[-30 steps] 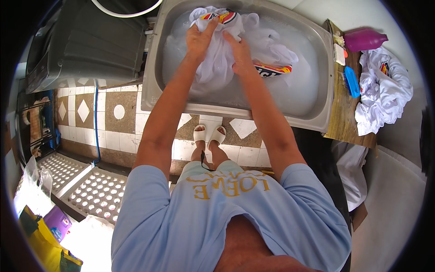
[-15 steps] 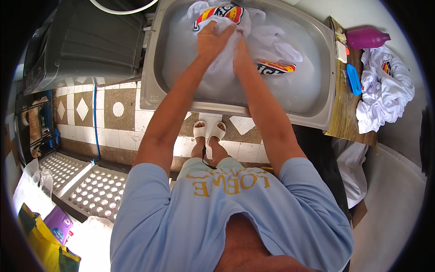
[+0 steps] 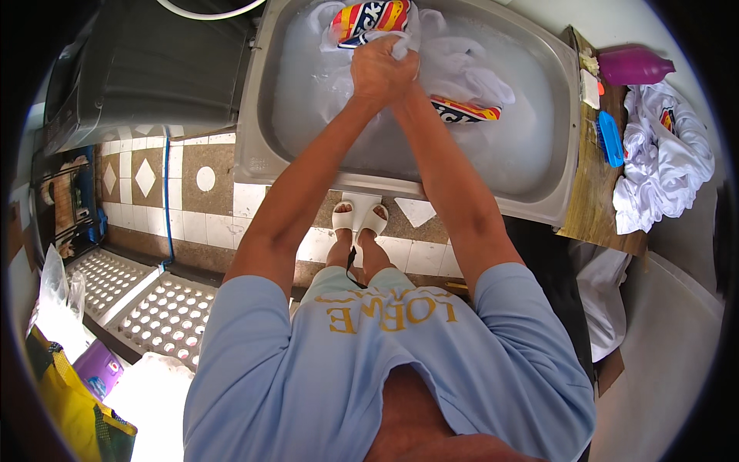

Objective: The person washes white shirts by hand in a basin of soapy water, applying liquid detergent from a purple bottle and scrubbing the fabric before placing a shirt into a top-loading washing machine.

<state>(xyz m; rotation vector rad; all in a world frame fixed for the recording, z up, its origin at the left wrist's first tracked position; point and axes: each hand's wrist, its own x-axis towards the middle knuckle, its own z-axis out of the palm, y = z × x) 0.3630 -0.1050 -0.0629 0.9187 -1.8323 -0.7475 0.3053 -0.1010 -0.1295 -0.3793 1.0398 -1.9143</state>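
A white garment with a bold red, yellow and dark blue print lies partly in cloudy water in a metal basin. Over the water my left hand is closed around a bunch of this wet cloth. Pressed against it, my right hand also grips the bunch; its fingers are mostly hidden. More white cloth floats just right of my hands, with a similar print half sunk at its lower edge.
On the wooden ledge right of the basin are a blue scrubbing brush, a white bar and a purple bottle-shaped container. A crumpled white garment hangs over its edge. A dark appliance stands at left.
My hands have come together and closed tighter on the cloth. The stretch of garment that hung between my forearms is now gathered up, and the upper print lies more spread out.
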